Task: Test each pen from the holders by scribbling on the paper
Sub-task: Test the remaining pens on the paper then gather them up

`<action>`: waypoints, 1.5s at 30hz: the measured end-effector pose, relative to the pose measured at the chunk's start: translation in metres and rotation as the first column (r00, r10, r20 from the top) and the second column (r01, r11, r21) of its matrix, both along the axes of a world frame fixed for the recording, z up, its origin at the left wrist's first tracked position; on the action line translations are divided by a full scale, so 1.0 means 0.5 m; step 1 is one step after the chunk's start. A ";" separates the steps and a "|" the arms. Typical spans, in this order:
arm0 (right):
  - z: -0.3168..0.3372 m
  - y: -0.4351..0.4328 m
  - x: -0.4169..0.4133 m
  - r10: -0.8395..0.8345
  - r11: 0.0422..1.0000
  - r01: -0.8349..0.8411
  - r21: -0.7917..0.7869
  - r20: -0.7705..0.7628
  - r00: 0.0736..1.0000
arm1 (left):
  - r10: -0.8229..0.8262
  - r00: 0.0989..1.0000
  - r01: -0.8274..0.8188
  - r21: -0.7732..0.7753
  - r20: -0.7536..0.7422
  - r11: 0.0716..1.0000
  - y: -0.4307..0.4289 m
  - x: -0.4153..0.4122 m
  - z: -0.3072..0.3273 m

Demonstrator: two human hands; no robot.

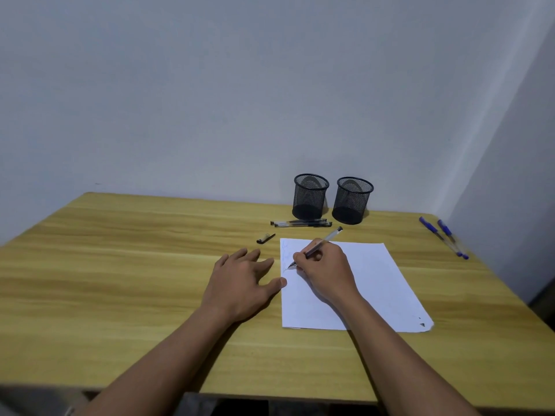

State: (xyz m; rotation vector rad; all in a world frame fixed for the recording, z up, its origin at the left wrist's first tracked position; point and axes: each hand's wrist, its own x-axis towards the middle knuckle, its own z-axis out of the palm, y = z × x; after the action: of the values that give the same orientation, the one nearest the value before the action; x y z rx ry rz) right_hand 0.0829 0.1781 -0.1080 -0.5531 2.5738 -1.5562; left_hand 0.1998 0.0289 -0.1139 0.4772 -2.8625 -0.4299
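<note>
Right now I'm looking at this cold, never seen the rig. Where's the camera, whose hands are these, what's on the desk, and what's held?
There is no robot here. A person works with bare hands, and the single picture comes from a wide-angle camera on their head, looking forward and down.

The right hand grips a pen with its tip on the paper, beside a few scribbles. The left hand lies flat on the table, its thumb at the paper's edge.

At the back stand two black mesh holders, which look empty. Black pens lie in front of them, with a loose cap nearby. Two blue pens lie far right.
</note>
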 end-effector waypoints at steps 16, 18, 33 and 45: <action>0.021 0.000 0.001 0.008 0.983 0.013 -0.183 0.114 0.993 | 0.008 1.000 -0.007 0.013 -0.030 1.000 0.002 -0.001 0.003; 0.034 0.001 0.003 0.037 0.969 -0.002 -0.249 0.137 0.990 | 0.015 0.999 -0.014 0.011 -0.043 1.000 0.003 -0.002 0.011; 0.059 0.025 -0.034 0.111 0.942 -0.043 -0.333 0.188 0.976 | 0.277 0.939 -0.239 0.193 -0.203 0.952 -0.050 -0.130 0.035; 0.102 0.057 -0.005 0.119 0.837 0.004 -0.548 0.190 0.974 | 0.053 0.927 0.154 0.507 -0.370 0.848 -0.014 -0.084 0.114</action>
State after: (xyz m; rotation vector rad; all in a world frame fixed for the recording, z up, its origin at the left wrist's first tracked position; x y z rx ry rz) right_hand 0.0803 0.2067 -0.0572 -0.4563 1.9152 -2.1977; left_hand 0.1579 0.0217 -0.0567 0.3504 -2.3620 -1.1996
